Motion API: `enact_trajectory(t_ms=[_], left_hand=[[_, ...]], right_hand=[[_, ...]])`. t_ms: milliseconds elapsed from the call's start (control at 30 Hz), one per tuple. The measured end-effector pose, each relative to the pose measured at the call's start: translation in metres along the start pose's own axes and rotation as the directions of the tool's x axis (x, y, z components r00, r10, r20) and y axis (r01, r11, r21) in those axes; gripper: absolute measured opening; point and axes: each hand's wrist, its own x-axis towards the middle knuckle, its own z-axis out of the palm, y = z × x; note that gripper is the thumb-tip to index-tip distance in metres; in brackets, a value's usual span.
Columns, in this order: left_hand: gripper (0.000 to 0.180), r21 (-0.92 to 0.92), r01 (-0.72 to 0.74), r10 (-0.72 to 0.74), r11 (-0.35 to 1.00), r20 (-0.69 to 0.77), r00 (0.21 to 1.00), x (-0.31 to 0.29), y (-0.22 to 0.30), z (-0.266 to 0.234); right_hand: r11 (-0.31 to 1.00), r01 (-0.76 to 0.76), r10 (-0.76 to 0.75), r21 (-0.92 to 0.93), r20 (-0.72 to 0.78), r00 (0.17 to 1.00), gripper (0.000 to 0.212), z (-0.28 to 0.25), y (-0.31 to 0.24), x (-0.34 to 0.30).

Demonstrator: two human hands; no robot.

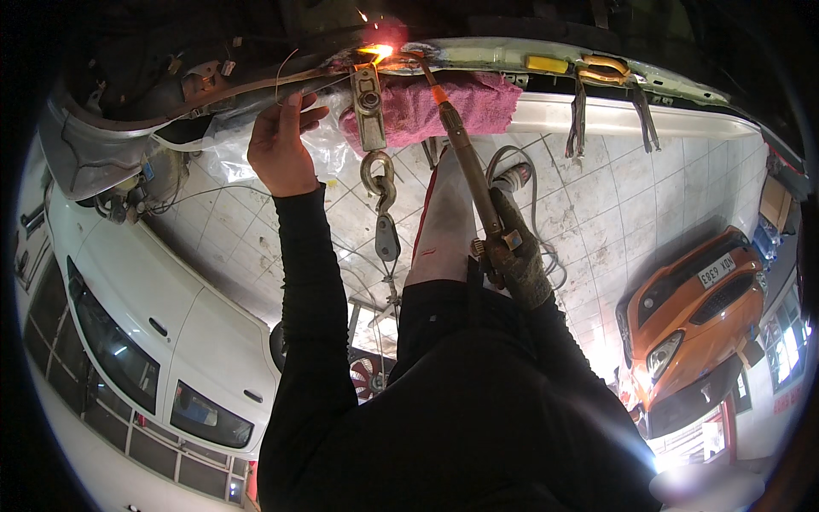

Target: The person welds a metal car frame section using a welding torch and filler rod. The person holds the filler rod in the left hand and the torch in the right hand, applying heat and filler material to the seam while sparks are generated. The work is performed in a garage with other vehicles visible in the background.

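Observation:
My bare left hand (288,145) is raised at the left of the work, its fingertips pinching a thin bent wire rod (328,84) whose end points at the flame. In a dark, dirty glove, my right hand (522,260) grips a gas torch (465,158) near its valves. The torch tip meets the edge of a car body panel (478,53), where a bright orange flame (378,53) burns and sparks fly up. Just below the flame a metal pull clamp (368,111) bites the panel edge. A steel hook (377,177) hangs from it, joined to a pulley block (387,237) and cable.
A pink towel (482,102) drapes behind the clamp, beside clear plastic sheeting (243,145). Yellow-handled clamping tools (604,70) hang on the panel. A grey hose (536,183) loops by my right hand. A white car (153,290) stands left, an orange car (699,299) right.

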Motion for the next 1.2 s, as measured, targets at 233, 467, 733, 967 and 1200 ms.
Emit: enact_trajectory(t_ms=[233,467,733,967,1200], left_hand=[[0.024,-0.015,-0.006,0.006,1.0,0.0,1.0,0.002,-0.006,-0.002],[0.022,0.024,-0.023,0.023,0.999,0.004,1.0,0.001,0.0,0.0],[0.021,0.024,-0.023,0.023,0.999,-0.029,0.999,0.001,0.002,-0.003],[0.022,0.001,-0.018,0.018,1.0,-0.025,1.0,0.001,0.002,-0.002],[0.022,0.018,-0.021,0.021,1.0,-0.018,1.0,0.001,0.001,-0.002]], right_hand=[[0.999,0.017,-0.019,0.043,0.029,0.999,0.082,-0.003,0.003,0.001],[0.999,0.012,-0.012,0.031,0.023,1.0,0.086,-0.002,0.001,0.001],[0.999,0.019,-0.018,-0.032,0.014,1.0,0.081,-0.004,0.002,0.003],[0.999,0.026,-0.027,0.026,0.028,0.999,0.079,-0.006,0.008,0.005],[1.0,0.022,-0.023,0.01,0.018,1.0,0.079,-0.005,0.007,0.003]])
